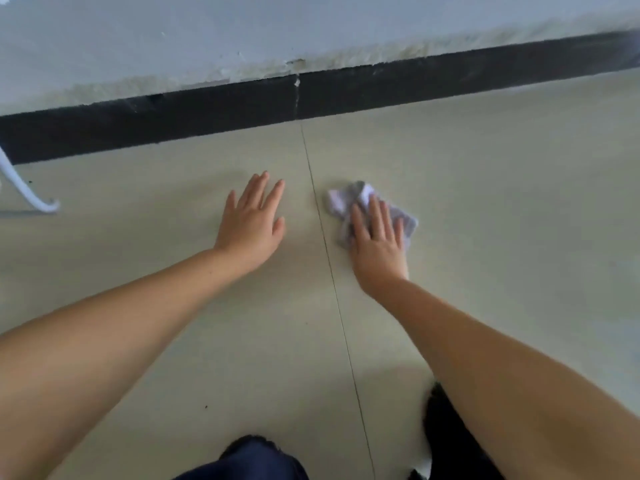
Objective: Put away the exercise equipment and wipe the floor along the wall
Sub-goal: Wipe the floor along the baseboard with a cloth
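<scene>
The smooth pale beige tiled floor (485, 188) runs up to a black strip at the bottom of the wall (381, 88). A thin dark line between two tiles (332, 271) goes from the strip toward the camera. A crumpled light purple cloth (349, 199) lies on the floor just right of that line, with the right hand (379, 244) flat on top of it. The left hand (251, 221) rests flat on the floor left of the line. A curved white metal leg (20, 188) touches the floor at the far left.

One head-worn wide-angle view, looking steeply down and forward over both outstretched forearms at the tiled floor (485, 188) near the black skirting (381, 88) (close, slightly tilted).
</scene>
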### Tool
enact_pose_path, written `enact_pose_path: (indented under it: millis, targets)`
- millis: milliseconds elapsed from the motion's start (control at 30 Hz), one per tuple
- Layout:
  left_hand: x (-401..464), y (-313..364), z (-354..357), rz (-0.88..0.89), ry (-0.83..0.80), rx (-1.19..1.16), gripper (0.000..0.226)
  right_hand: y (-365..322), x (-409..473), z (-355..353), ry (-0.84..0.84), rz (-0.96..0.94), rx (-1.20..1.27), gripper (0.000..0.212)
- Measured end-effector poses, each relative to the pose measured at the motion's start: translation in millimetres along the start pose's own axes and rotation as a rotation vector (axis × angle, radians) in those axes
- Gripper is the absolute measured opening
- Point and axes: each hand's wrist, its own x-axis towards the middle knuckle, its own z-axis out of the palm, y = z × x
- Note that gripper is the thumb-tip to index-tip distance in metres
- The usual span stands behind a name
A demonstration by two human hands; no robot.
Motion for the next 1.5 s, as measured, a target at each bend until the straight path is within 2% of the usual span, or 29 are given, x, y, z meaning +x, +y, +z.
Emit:
enact_pose_path:
  millis: [67,133,200,233,300,367,433,467,500,533,567,633,667,700,767,800,833,867,900,1000,1100,1133,1200,1267,1367,1433,1500]
  targets:
    - [0.8,-2.4,7.2,-0.029,-0.038,0.029,0.060,-36.3,-66.7,35.1,-0.041,-0.381,-0.079,0.063]
    - [-1.5,-4.5,12.2,-0.024,-0.040,0.051,0.062,-50.5,-120.4,51.5,-0.178,-0.710,-0.159,0.064]
    - [-2.5,-3.9,14.3,-0.037,-0.048,0.070,0.062,-30.3,-128.0,48.6,-0.253,-0.837,-0.211,0.063]
    - [-2.1,-3.3,14.0,-0.046,-0.055,0.081,0.062,-10.4,-116.6,43.2,-0.214,-0.813,-0.210,0.061]
    - [-1.5,-1.6,12.8,-0.051,-0.086,0.113,0.062,42.3,-83.8,28.3,-0.064,-0.558,-0.160,0.053]
    - [-0.7,-0.1,9.5,-0.048,-0.133,0.169,0.064,97.5,-40.9,-2.3,0.054,-0.139,-0.082,0.053]
    - [2.8,2.8,3.0,-0.047,-0.192,0.234,0.069,124.9,-7.5,-30.8,0.043,0.336,0.087,0.055]
    - [5.1,5.3,-1.4,-0.049,-0.226,0.267,0.071,120.1,0.8,-36.0,0.053,0.494,0.165,0.055]
    - [7.1,8.7,-6.1,-0.054,-0.264,0.297,0.074,104.5,2.5,-33.6,0.096,0.572,0.207,0.055]
    - [8.7,13.1,-10.3,-0.065,-0.300,0.320,0.075,83.0,-1.2,-24.2,0.137,0.569,0.217,0.055]
    - [10.7,17.9,-13.6,-0.083,-0.332,0.334,0.076,55.5,-13.3,-7.2,0.162,0.483,0.203,0.053]
    - [15.1,28.4,-16.7,-0.127,-0.375,0.315,0.072,-5.1,-60.0,30.8,0.149,0.182,0.136,0.053]
    - [16.2,33.0,-17.9,-0.149,-0.383,0.287,0.070,-32.3,-88.9,46.6,0.112,-0.011,0.088,0.055]
    - [16.3,35.5,-18.3,-0.166,-0.379,0.264,0.068,-52.8,-114.1,53.0,-0.009,-0.230,0.028,0.058]
    - [14.1,35.2,-15.3,-0.175,-0.349,0.262,0.067,-61.3,-142.5,54.6,-0.315,-0.599,-0.014,0.064]
    - [11.7,33.2,-12.7,-0.168,-0.325,0.279,0.068,-50.8,-144.6,52.7,-0.346,-0.695,-0.006,0.063]
    - [9.1,31.0,-9.7,-0.159,-0.298,0.304,0.069,-34.0,-140.5,51.2,-0.264,-0.743,-0.028,0.062]
    - [7.2,29.6,-7.2,-0.158,-0.273,0.327,0.070,-12.3,-133.1,48.7,-0.170,-0.709,-0.045,0.062]
    - [6.7,30.4,-5.5,-0.164,-0.258,0.336,0.073,15.3,-123.9,45.2,-0.097,-0.576,-0.044,0.062]
    - [11.6,42.8,-6.3,-0.210,-0.260,0.311,0.081,118.0,-87.7,8.2,0.099,0.038,0.030,0.058]
    - [16.2,54.0,-7.0,-0.252,-0.294,0.302,0.091,184.2,-64.0,-34.5,0.095,0.637,0.207,0.054]
    - [17.3,55.8,-6.3,-0.263,-0.301,0.300,0.094,184.4,-63.3,-38.8,0.084,0.768,0.254,0.055]
    - [18.5,56.9,-3.9,-0.289,-0.302,0.282,0.097,153.2,-72.2,-27.9,0.102,0.825,0.286,0.058]
    - [17.9,56.5,-1.8,-0.303,-0.292,0.256,0.098,90.7,-97.8,7.6,0.096,0.660,0.269,0.065]
    - [16.7,54.3,-0.2,-0.290,-0.268,0.238,0.099,-17.6,-154.4,59.7,0.104,0.140,0.170,0.071]
    - [15.5,53.0,-1.2,-0.282,-0.274,0.236,0.097,-57.8,-168.5,65.2,-0.085,-0.274,0.086,0.067]
    - [15.8,50.4,-2.0,-0.269,-0.275,0.234,0.091,-52.8,-145.3,58.0,-0.240,-0.592,0.042,0.066]
